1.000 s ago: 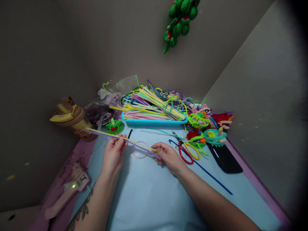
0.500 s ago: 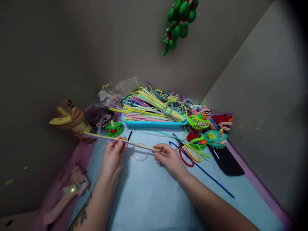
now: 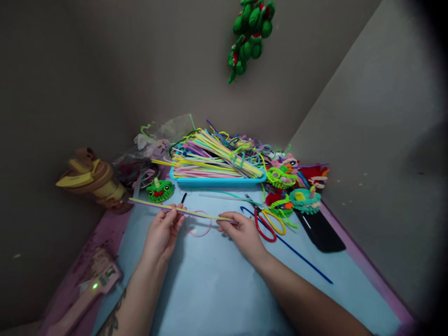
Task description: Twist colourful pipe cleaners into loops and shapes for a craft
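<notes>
A yellow and a purple pipe cleaner point(image 3: 143, 203) lie side by side in both hands, nearly level above the table. My left hand point(image 3: 164, 231) is closed, pinching them near their middle, with one end sticking out to the left. Near the other end, my right hand point(image 3: 241, 231) pinches them between thumb and fingers. Beneath them on the blue sheet rests a pale pink ring point(image 3: 199, 234). A short black piece point(image 3: 184, 198) lies just beyond my left hand. Scissors with red and yellow handles point(image 3: 266, 225) are right of my right hand, beside a long dark blue pipe cleaner point(image 3: 304, 257).
A blue tray point(image 3: 217, 183) heaped with pipe cleaners stands at the back. Left are a green frog-like figure point(image 3: 160, 190), a brown cup point(image 3: 101, 179) and a pink glue gun point(image 3: 101, 280) with a lit green light. Colourful figures point(image 3: 304, 200) and a black phone-like slab point(image 3: 324, 233) sit right.
The pair of pipe cleaners has slid a little to the right through my left hand, so less sticks out on the left. The whole view has shifted slightly; both hands keep their pinch.
</notes>
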The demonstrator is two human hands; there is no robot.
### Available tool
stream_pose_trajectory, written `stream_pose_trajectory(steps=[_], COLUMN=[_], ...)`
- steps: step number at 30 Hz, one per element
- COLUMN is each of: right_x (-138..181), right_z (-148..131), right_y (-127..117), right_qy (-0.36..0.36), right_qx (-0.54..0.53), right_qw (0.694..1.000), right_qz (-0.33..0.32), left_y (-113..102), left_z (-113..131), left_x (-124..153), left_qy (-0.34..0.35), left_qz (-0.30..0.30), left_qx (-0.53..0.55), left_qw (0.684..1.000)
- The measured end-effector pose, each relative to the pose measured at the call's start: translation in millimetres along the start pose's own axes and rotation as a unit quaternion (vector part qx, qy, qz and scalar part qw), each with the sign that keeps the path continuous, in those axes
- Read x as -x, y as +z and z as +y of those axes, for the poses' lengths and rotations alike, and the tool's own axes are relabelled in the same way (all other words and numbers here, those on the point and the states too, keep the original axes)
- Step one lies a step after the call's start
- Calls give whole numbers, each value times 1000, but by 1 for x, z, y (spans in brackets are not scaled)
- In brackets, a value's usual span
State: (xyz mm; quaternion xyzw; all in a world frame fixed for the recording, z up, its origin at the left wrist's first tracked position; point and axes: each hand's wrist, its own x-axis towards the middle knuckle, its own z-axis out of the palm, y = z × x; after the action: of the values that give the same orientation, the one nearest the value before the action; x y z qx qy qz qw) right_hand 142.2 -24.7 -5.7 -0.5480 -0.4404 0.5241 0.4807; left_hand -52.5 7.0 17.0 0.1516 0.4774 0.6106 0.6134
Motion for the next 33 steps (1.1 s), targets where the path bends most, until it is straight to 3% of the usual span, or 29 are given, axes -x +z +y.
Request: stream_pose_trajectory(steps=[5, 13, 19, 23, 27, 33], right_x=[1, 2, 3, 5, 6, 10], right_z=[2, 7, 10, 10, 10, 5], right_y=[-2, -9, -8, -3, 1, 1], right_qy=[-25, -131, -151, -150, -154, -206], right_qx=[2, 66, 113, 78, 77, 132], right_qw=[1000, 988, 981, 985, 984, 969], right_qz=[4, 47, 43, 44, 42, 19], left_y=[0, -1, -3, 0, 8, 10], left_z=[1, -1, 3, 0, -10, -21], left_x=[-1, -1, -3, 2, 16, 22], left_qy=[2, 5, 4, -49, -85, -39], left_qz=[6, 9, 13, -15, -67, -85], left_qx=[3, -15, 20, 66, 41, 1], left_qw=[1000, 1000, 1000, 996, 993, 996])
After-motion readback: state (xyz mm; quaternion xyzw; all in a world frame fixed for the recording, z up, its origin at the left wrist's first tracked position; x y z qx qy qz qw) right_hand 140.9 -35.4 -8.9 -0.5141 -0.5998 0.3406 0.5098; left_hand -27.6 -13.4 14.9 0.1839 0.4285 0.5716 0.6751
